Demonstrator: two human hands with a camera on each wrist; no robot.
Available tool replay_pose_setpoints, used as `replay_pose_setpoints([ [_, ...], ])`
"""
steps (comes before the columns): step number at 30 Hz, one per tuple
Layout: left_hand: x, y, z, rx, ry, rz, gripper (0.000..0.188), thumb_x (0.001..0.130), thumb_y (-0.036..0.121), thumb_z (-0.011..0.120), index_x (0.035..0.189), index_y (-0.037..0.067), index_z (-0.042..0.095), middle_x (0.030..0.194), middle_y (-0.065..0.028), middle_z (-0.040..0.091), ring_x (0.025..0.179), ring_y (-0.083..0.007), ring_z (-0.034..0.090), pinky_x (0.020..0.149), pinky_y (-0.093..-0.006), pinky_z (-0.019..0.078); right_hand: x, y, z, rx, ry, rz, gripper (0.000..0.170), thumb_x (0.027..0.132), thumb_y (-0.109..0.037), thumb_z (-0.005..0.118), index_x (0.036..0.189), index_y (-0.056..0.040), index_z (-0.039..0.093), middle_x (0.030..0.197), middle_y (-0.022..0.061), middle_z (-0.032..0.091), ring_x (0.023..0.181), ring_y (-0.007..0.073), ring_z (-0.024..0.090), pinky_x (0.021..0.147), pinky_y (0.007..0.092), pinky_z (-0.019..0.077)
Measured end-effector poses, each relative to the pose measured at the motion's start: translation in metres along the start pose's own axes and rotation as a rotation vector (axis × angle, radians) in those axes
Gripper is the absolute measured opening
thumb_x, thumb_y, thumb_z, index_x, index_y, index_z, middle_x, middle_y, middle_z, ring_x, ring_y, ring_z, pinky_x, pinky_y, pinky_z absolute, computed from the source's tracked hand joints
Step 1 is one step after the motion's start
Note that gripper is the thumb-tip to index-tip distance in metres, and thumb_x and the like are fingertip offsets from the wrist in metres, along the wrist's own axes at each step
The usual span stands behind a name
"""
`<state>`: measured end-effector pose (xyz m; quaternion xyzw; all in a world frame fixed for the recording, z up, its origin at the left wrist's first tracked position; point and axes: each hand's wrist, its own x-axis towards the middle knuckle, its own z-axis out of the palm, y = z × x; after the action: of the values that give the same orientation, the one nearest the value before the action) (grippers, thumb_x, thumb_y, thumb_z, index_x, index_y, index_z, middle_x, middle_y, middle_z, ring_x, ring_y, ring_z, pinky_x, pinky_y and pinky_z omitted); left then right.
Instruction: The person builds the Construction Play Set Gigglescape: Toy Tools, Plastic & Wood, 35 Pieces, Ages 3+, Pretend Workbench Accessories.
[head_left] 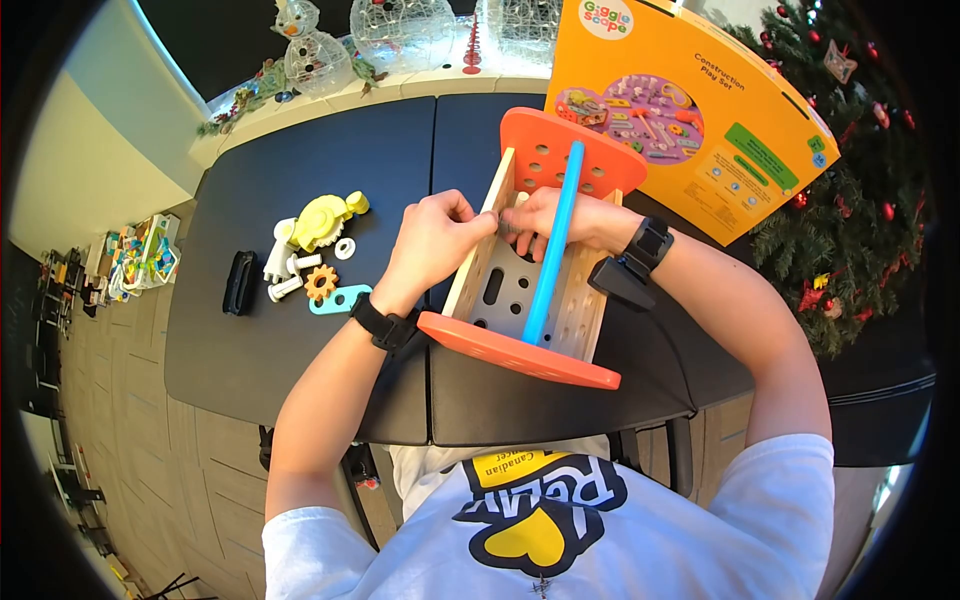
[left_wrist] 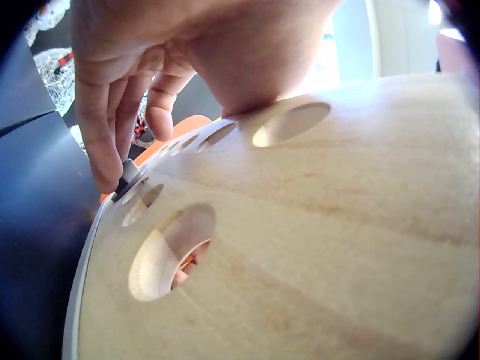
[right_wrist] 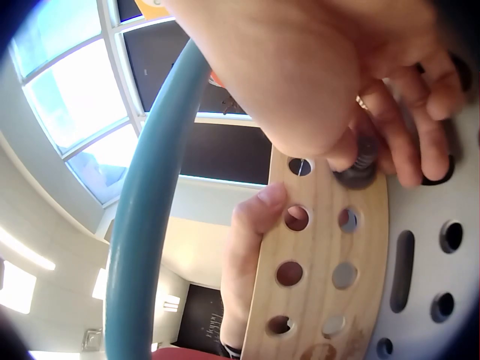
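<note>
A toy toolbox with orange end panels (head_left: 520,350), pale wooden sides (left_wrist: 300,240) full of holes and a blue bar handle (head_left: 555,240) stands before me. My left hand (head_left: 435,240) grips the near-left wooden side, its thumb over the top edge. On that side's outer face, one fingertip presses a small grey piece (left_wrist: 130,178) at a hole. Inside the box, my right hand (right_wrist: 405,112) reaches under the handle and pinches a dark grey ridged toy bolt (right_wrist: 361,166) against the wooden side. Its fingers partly cover the bolt.
On the black table (head_left: 230,370) at left lie a yellow toy (head_left: 325,222), white bolts (head_left: 287,288), an orange gear (head_left: 321,283), a teal strip (head_left: 340,299) and a black case (head_left: 239,283). A large orange box (head_left: 690,110) stands behind, beside a decorated tree (head_left: 840,200).
</note>
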<state>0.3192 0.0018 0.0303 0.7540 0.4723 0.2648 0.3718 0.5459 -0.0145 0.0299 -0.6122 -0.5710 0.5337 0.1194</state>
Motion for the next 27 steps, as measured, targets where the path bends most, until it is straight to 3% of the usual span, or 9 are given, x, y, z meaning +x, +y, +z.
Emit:
replay_pose_setpoints([
  [2, 0.000, 0.000, 0.000, -0.006, 0.002, 0.004, 0.040, 0.087, 0.036, 0.078, 0.078, -0.002, 0.067, 0.067, -0.0073, 0.067, 0.063, -0.0130, 0.058, 0.062, -0.0312, 0.0482, 0.002, -0.002, 0.001, 0.095, 0.044, 0.085, 0.045, 0.102, -0.043, 0.064, 0.111, -0.0004, 0.071, 0.086, 0.0060, 0.072, 0.067, 0.0092, 0.062, 0.054, 0.0242, 0.0451],
  [5, 0.000, 0.000, 0.000, -0.006, 0.004, 0.010, 0.040, 0.087, 0.035, 0.077, 0.078, -0.002, 0.066, 0.067, -0.0070, 0.066, 0.063, -0.0128, 0.058, 0.062, -0.0311, 0.0481, -0.001, -0.005, 0.002, 0.243, 0.102, 0.030, 0.044, 0.100, -0.042, 0.067, 0.114, 0.0002, 0.069, 0.085, 0.0060, 0.072, 0.066, 0.0084, 0.061, 0.054, 0.0242, 0.0455],
  [8, 0.000, -0.001, 0.000, -0.005, 0.007, 0.014, 0.040, 0.087, 0.035, 0.077, 0.078, -0.002, 0.066, 0.067, -0.0069, 0.066, 0.063, -0.0127, 0.058, 0.062, -0.0309, 0.0481, 0.002, 0.002, 0.003, 0.018, 0.086, -0.122, 0.036, 0.102, -0.034, 0.070, 0.108, 0.0020, 0.070, 0.093, 0.0085, 0.074, 0.079, 0.0132, 0.071, 0.068, 0.0275, 0.0552],
  [11, 0.000, 0.001, 0.000, -0.005, 0.004, -0.001, 0.039, 0.086, 0.034, 0.077, 0.078, -0.002, 0.066, 0.067, -0.0069, 0.066, 0.063, -0.0128, 0.058, 0.062, -0.0309, 0.0482, 0.004, 0.005, 0.000, -0.005, 0.039, -0.134, 0.033, 0.100, -0.030, 0.074, 0.109, 0.0006, 0.071, 0.095, 0.0076, 0.074, 0.080, 0.0126, 0.071, 0.069, 0.0263, 0.0551],
  [14, -0.001, 0.001, 0.000, -0.006, 0.001, -0.008, 0.039, 0.086, 0.034, 0.077, 0.078, -0.002, 0.066, 0.067, -0.0069, 0.066, 0.063, -0.0131, 0.058, 0.062, -0.0310, 0.0483, 0.004, 0.007, 0.003, 0.034, 0.041, -0.148, 0.038, 0.097, -0.037, 0.075, 0.105, -0.0002, 0.074, 0.090, 0.0060, 0.072, 0.071, 0.0092, 0.063, 0.058, 0.0247, 0.0487],
  [22, -0.001, 0.002, 0.000, 0.003, 0.006, -0.011, 0.039, 0.087, 0.034, 0.077, 0.078, -0.002, 0.066, 0.066, -0.0071, 0.066, 0.063, -0.0132, 0.058, 0.062, -0.0316, 0.0486, -0.001, 0.002, 0.002, -0.040, 0.057, -0.140, 0.044, 0.098, -0.042, 0.072, 0.105, 0.0008, 0.075, 0.089, 0.0055, 0.073, 0.073, 0.0095, 0.064, 0.059, 0.0251, 0.0498],
  [23, -0.001, 0.002, 0.000, 0.006, -0.006, -0.021, 0.040, 0.086, 0.036, 0.077, 0.079, -0.002, 0.068, 0.069, -0.0095, 0.068, 0.065, -0.0168, 0.062, 0.065, -0.0333, 0.0507, -0.004, -0.002, 0.001, -0.056, 0.067, -0.129, 0.044, 0.098, -0.043, 0.072, 0.105, 0.0010, 0.076, 0.089, 0.0055, 0.073, 0.074, 0.0091, 0.064, 0.059, 0.0248, 0.0500],
  [25, 0.000, 0.002, -0.003, 0.013, -0.026, -0.035, 0.042, 0.085, 0.040, 0.077, 0.082, -0.002, 0.070, 0.073, -0.0144, 0.071, 0.070, -0.0240, 0.069, 0.070, -0.0366, 0.0548, -0.014, -0.013, -0.005, -0.149, 0.046, -0.076, 0.041, 0.099, -0.039, 0.072, 0.108, 0.0011, 0.075, 0.091, 0.0095, 0.074, 0.082, 0.0149, 0.070, 0.071, 0.0297, 0.0547],
  [27, 0.001, -0.004, -0.007, -0.010, -0.054, -0.025, 0.046, 0.087, 0.043, 0.077, 0.084, -0.002, 0.071, 0.075, -0.0135, 0.072, 0.071, -0.0228, 0.070, 0.071, -0.0361, 0.0549, -0.023, -0.025, -0.012, -0.378, 0.060, -0.137, 0.038, 0.098, -0.036, 0.072, 0.110, 0.0006, 0.074, 0.094, 0.0131, 0.075, 0.088, 0.0214, 0.073, 0.078, 0.0345, 0.0572],
])
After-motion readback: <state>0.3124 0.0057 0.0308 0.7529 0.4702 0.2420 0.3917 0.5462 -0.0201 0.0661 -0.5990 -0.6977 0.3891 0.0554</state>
